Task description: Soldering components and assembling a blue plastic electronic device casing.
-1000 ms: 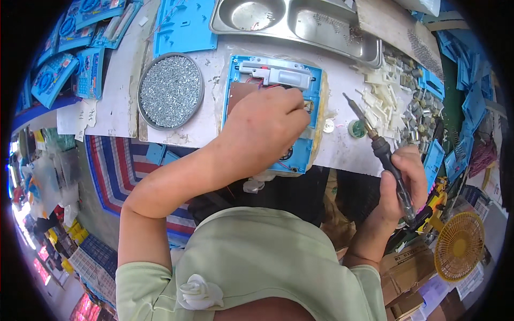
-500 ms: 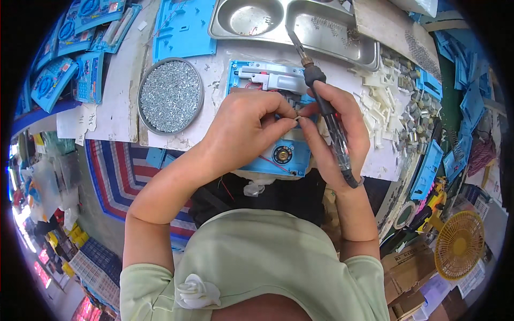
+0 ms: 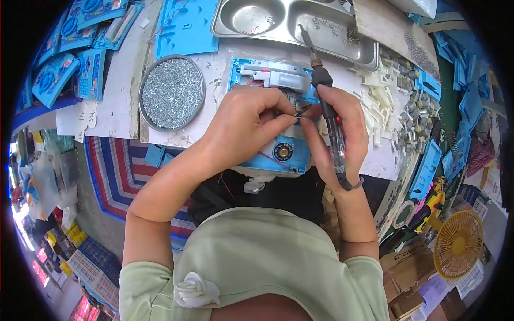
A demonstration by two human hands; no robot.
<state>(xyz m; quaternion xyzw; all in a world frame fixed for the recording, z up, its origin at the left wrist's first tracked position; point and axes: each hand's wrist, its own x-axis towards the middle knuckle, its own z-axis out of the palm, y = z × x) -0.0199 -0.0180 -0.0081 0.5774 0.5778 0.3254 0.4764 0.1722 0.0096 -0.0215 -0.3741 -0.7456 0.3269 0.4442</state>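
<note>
My right hand (image 3: 345,120) is closed around a soldering iron (image 3: 333,125) with a clear handle and black grip. Its metal tip points up and away, over the steel tray. The thumb and a fingertip of this hand reach toward my left hand (image 3: 249,117), which is pinched closed on something thin and too small to make out. Both hands hover over an open blue plastic housing (image 3: 249,165). In it sit a grey-white mechanism (image 3: 289,80) at the far end and a round black speaker (image 3: 282,152) at the near end, with thin red wires. My fingers hide the housing's middle.
A round dish of small screws (image 3: 171,93) stands on the left. Beyond the housing lie a blue panel (image 3: 184,32) and a steel compartment tray (image 3: 257,33). White plastic parts (image 3: 375,99) and small motors (image 3: 420,109) are heaped at right. Blue packaged toys (image 3: 88,75) fill the far left.
The soldering iron has tilted so its tip sits slightly lower and farther right. My fingertips have drawn a little apart, showing more of the gap between my hands.
</note>
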